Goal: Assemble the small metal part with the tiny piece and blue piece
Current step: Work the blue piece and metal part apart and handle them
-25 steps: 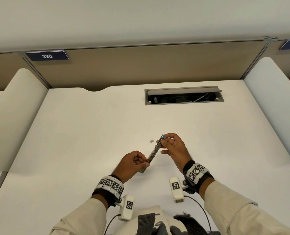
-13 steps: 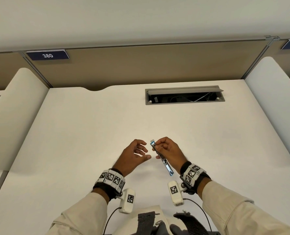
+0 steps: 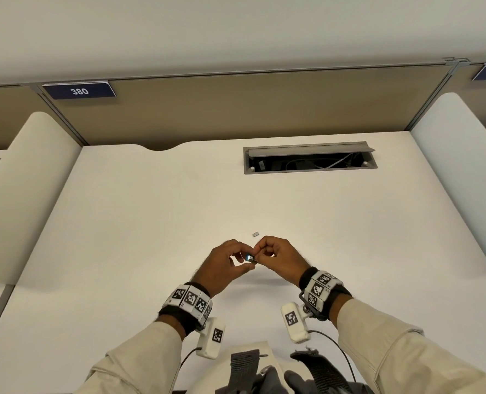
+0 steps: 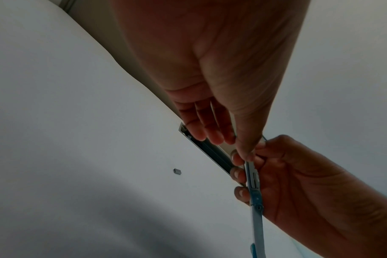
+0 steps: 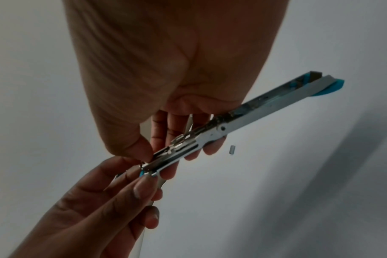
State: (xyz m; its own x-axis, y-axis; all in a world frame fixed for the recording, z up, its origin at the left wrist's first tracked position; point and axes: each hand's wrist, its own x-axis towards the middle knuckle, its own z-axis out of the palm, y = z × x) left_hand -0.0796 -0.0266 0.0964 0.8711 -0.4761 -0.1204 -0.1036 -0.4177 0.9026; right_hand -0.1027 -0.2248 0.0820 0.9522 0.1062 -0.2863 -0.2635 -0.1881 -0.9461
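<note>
Now right hand (image 5: 166, 73) fingers curled round metal part (image 5: 210, 132), left hand (image 5: 95, 200) pinching blue piece (image 5: 141, 173) at near end. Keep aligned, push straight. Tiny piece (image 3: 255, 234) on desk (image 3: 122, 251), just beyond.

Item 1: metal part (image 5: 212, 134), a long narrow silver channel with a hinge rivet near its middle. I see it held off the desk (image 3: 122, 223), pinched at one end.

Item 2: blue piece (image 5: 329, 87), a blue tip at the part's free end.

Item 3: tiny piece (image 3: 255, 234), a grey block lying flat and alone on the desk, mid-width, nearer the front edge.
</note>
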